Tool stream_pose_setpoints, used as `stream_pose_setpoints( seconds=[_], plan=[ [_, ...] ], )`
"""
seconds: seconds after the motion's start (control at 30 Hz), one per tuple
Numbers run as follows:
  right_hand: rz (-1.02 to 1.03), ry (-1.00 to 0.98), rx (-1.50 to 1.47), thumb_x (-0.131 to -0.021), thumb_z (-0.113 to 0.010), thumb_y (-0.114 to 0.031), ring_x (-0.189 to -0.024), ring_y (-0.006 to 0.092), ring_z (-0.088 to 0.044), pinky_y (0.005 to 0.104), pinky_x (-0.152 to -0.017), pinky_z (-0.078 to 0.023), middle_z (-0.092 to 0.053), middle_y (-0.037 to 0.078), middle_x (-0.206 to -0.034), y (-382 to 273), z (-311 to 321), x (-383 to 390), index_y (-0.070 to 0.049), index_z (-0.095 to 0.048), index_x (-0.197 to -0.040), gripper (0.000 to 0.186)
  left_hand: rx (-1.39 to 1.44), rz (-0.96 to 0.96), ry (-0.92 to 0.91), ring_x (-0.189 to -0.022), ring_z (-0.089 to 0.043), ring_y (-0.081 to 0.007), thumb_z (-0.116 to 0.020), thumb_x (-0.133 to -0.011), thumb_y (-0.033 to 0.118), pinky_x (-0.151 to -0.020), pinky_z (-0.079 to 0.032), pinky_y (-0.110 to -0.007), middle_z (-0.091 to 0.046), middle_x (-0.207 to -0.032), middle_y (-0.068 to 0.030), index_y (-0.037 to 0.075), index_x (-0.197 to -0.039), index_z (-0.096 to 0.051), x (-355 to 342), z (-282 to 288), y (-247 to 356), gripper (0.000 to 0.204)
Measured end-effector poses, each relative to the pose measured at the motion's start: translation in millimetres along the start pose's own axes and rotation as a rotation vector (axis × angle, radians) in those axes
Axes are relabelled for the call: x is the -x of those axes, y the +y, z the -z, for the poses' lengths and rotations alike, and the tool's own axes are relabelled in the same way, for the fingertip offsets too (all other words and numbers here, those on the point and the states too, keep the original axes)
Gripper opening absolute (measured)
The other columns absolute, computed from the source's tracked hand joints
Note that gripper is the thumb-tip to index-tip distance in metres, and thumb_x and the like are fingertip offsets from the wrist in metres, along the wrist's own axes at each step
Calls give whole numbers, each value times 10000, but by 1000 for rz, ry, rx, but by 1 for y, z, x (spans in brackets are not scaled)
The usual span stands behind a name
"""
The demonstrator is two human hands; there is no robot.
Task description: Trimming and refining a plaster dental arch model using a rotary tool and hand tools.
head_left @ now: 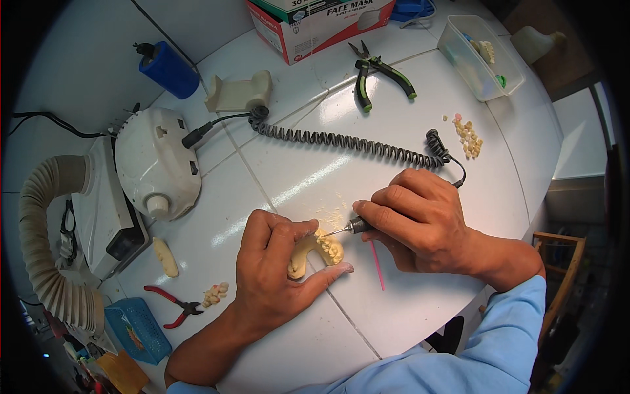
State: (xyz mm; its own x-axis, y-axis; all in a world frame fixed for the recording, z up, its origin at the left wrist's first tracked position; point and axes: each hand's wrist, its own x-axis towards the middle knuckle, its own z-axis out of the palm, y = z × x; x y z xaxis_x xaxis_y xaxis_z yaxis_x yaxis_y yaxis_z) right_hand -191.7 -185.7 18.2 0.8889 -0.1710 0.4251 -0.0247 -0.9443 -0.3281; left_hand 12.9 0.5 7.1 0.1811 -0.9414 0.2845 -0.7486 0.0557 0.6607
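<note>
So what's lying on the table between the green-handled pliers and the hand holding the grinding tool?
In the head view, a dark coiled cord stretches across the white table between the green-handled pliers and the right hand. Otherwise that stretch is bare tabletop.

green pliers (379, 71), red pliers (172, 306), clear tub (479, 58), blue basket (136, 330).

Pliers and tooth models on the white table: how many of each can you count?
Pliers: 2, green-handled and red-handled
Dental casts: 3, one in the left hand, one lying by the machine, one beside the red pliers
Total: 5
</note>
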Motion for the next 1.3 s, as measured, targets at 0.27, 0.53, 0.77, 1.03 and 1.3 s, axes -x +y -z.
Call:
stream_pose_setpoints(
  seconds=[0.27,0.53,0.77,1.03,1.3],
  plan=[
    [11,15,24,-756,-940,-204,-792,214,-641,370,-647,-497,-748,48,-950,1,-4,0,-40,-833,-1137,429,22,3,5,-910,-603,-237,-1114,-657,347,-738,-531,-354,-582,-1059,-139,-13,-1179,-727,0,-1,-1,744],
    [-1,5,37,-818,-886,-177,-831,212,-627,349,-697,-487,-692,11,-953,0,-5,0,-60,-794,-1128,344,25,0,2,-906,-598,-237,-1112,-660,352,-732,-526,-353,-574,-1064,-138,-21,-1185,-726,0,-1,-3,751],
    [8,5,36,-747,-947,-201,-793,217,-640,373,-651,-489,-761,54,-963,1,-4,1,-35,-834,-1135,437,15,-15,1,-907,-594,-234,-1108,-665,367,-728,-523,-350,-578,-1048,-138,-28,-1180,-727,-2,-1,-2,752],
    [3,4,39,-784,-917,-188,-808,213,-633,359,-670,-484,-727,35,-955,0,-5,0,-51,-812,-1128,385,12,-14,-6,-913,-594,-232,-1107,-670,370,-729,-525,-352,-578,-1053,-138,-30,-1182,-725,-1,0,-2,754],
    [-8,14,42,-823,-881,-169,-822,208,-625,347,-691,-479,-689,8,-947,0,-5,1,-71,-787,-1111,318,10,-2,-18,-927,-593,-236,-1103,-677,358,-750,-525,-351,-573,-1061,-138,-18,-1195,-731,-1,1,-1,741]
  ],
)
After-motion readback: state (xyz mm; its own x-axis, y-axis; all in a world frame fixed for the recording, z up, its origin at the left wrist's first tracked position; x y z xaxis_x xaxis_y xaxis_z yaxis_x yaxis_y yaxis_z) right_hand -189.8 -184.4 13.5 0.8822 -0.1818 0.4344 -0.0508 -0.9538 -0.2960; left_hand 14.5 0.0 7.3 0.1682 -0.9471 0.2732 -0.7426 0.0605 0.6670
